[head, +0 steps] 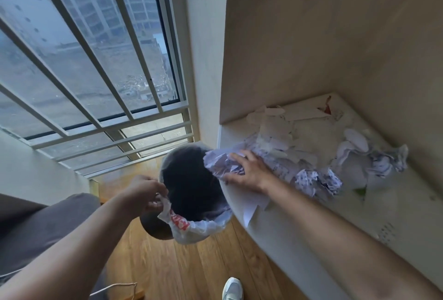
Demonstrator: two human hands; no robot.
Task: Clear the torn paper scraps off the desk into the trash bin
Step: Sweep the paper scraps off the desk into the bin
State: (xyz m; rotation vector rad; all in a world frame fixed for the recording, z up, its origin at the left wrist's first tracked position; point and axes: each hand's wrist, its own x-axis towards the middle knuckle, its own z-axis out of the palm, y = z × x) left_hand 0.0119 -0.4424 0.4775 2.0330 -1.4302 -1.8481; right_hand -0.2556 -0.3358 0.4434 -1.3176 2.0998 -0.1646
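Head view: my right hand [249, 172] flat, fingers [236, 156] spread, on crumpled paper scraps [309, 156] at worktop [359, 216] edge, above trash bin [191, 180]. Left hand [146, 192] pinches liner [182, 225]. Paper light, soft, flyaway; sweep with palm, not pinch.

The trash bin [191, 184] sits at nine o'clock of the desk [311, 216], touching its edge. Paper scraps [299, 153] lie on the desk, some overhanging the bin. The window [84, 60] stands at eleven o'clock.
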